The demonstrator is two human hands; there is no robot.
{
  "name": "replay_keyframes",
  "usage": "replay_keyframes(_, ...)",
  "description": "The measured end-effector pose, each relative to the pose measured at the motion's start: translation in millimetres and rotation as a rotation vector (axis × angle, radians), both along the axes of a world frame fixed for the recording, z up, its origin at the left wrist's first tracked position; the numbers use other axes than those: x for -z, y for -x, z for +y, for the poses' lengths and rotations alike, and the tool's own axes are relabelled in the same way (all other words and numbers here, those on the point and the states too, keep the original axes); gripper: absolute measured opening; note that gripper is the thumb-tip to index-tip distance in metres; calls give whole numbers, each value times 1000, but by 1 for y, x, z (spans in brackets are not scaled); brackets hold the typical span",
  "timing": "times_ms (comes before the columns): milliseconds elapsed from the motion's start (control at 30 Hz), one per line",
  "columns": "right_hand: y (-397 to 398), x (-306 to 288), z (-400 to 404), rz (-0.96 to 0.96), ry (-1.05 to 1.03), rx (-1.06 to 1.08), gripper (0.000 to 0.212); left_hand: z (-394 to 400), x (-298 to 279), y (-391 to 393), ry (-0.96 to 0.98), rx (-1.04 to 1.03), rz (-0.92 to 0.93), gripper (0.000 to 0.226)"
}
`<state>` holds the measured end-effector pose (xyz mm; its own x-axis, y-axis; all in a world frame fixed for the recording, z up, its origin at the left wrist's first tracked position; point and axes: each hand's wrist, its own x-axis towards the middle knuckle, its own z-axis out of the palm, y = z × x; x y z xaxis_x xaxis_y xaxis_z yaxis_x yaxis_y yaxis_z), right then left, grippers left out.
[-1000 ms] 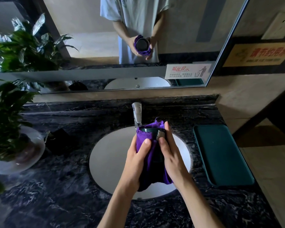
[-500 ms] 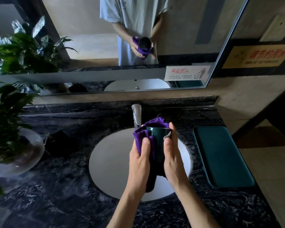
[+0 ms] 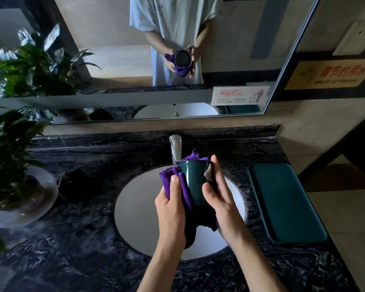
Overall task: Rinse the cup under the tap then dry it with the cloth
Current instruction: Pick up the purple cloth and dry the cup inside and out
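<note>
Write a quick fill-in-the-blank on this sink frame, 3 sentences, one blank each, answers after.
1. The left hand presses a cloth of ____ colour against the dark green cup.
2. The right hand grips the cup, held above the white ____, just in front of the tap.
3. On the counter to the right of the basin lies a flat green ____.

Missing words: purple; basin; tray

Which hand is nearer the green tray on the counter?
Right. The right hand holds the cup over the sink, on the side toward the tray; the left hand presses the cloth on the cup's far side.
</note>
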<state>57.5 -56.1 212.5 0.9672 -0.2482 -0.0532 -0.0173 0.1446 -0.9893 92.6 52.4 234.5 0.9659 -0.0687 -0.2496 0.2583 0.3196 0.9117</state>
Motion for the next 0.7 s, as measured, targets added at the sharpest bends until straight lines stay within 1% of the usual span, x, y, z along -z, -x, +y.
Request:
replay_keyframes(100, -1, -5, -4, 5, 41, 8, 79, 2, 0, 0, 10, 68, -54, 43)
replay_keyframes(200, -1, -10, -5, -32, 110, -46, 57, 5, -4, -1, -7, 201, -138, 39)
replay_keyframes(233, 0, -12, -3, -50, 134, -25, 55, 5, -5, 0, -22, 245, -165, 39)
replay_keyframes(333, 0, -13, 2, -87, 271, 73, 68, 5, -12, 4, -41, 326, -230, 37)
replay_keyframes(400, -1, -15, 5, -84, 306, 98, 76, 5, -14, 4, -46, 330, -254, 39)
replay_keyframes(433, -1, -16, 5, -91, 292, 92, 75, 5, -13, 2, -35, 321, -249, 38)
replay_keyframes(500, 1, -18, 6, -112, 258, 68, 67, 6, -9, -3, -19, 259, -233, 31)
replay_keyframes(600, 2, -21, 5, -103, 123, 54, 53, 6, -4, -6, 28, 183, -111, 19)
replay_keyframes(633, 2, -22, 4, -91, 113, 58, 48, 6, -2, -5, 32, 158, -67, 27)
replay_keyframes(700, 2, -21, 2, -76, 155, 66, 48, 8, 1, -3, 19, 138, -15, 48)
